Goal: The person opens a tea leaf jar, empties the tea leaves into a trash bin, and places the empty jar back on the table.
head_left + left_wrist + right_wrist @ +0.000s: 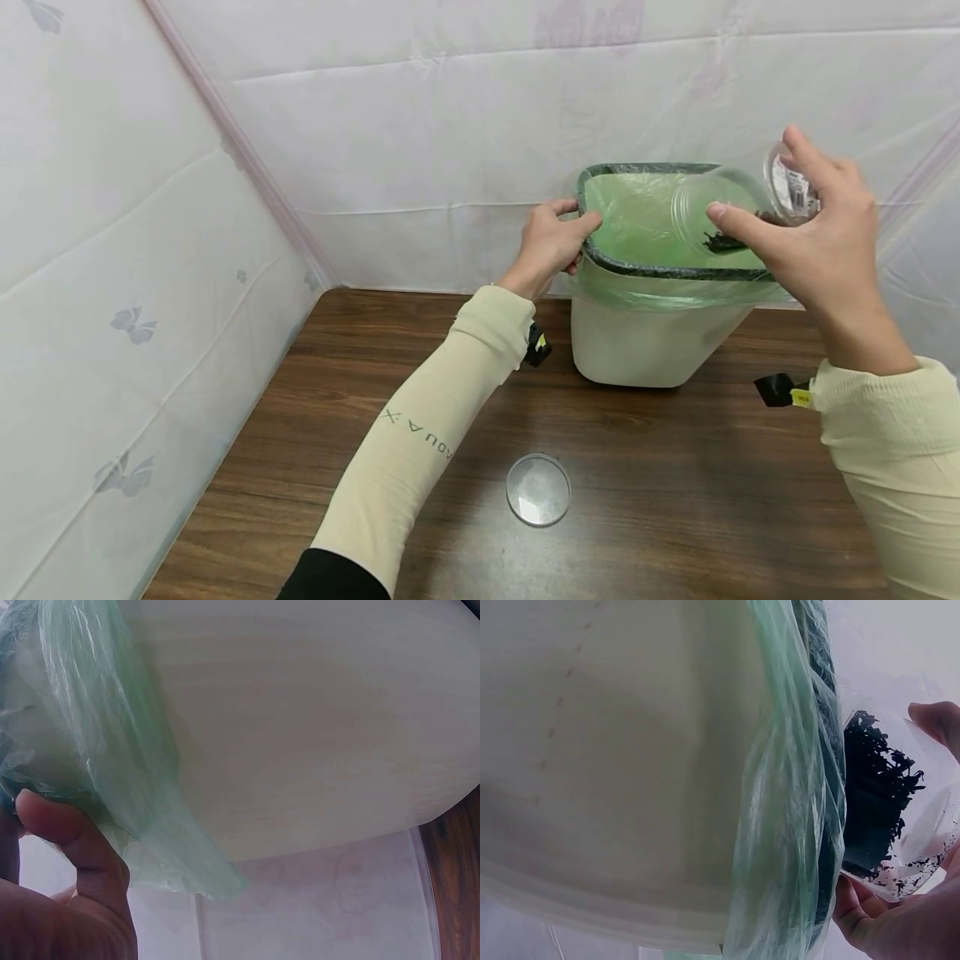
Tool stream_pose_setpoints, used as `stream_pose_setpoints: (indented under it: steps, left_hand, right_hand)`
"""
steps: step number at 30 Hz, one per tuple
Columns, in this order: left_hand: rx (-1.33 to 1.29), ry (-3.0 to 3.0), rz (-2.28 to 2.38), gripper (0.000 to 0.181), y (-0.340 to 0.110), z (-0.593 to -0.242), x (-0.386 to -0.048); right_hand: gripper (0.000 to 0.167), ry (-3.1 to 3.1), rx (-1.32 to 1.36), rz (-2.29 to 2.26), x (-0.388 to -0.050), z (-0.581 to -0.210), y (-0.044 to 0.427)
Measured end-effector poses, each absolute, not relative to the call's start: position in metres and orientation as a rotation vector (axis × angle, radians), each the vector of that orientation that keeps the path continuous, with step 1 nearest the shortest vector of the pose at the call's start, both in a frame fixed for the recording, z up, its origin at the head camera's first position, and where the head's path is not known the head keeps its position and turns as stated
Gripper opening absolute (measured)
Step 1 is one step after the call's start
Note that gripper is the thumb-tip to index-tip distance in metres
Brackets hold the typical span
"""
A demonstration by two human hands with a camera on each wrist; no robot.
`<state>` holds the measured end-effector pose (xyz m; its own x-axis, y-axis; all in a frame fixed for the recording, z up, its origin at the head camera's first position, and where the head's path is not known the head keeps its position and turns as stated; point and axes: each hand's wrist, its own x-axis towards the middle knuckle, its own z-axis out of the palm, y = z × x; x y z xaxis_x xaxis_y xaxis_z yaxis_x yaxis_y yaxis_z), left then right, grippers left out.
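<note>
A cream trash bin point(645, 342) lined with a green plastic bag point(637, 217) stands at the back of the table. My left hand point(555, 237) grips its left rim, thumb over the bag's edge; the left wrist view shows that thumb beside the draped bag point(142, 787). Over the bin's right side, my right hand point(832, 217) holds a clear plastic jar point(795, 187), tilted with its mouth toward the bin's inside. Dark, shred-like bits point(877, 795) lie along the jar's lower side in the right wrist view. A label is on the jar's base end.
A round clear lid point(538, 490) lies flat on the brown wood-grain table point(645, 533), in front of the bin. White patterned sheeting point(420, 150) hangs behind the table and along its left side.
</note>
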<state>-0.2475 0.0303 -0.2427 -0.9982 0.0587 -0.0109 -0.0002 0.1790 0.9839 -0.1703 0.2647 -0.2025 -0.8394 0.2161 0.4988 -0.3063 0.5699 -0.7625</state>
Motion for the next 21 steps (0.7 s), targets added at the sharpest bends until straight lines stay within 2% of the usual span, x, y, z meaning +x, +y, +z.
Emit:
stream_pose_setpoints:
  steps: [21]
  left_hand:
    - [0.068,2.382,1.971,0.05,0.0309,-0.243,-0.2475]
  right_hand:
    - [0.083,-2.317,0.066,1.148,-0.1732,-0.2017,0.2657]
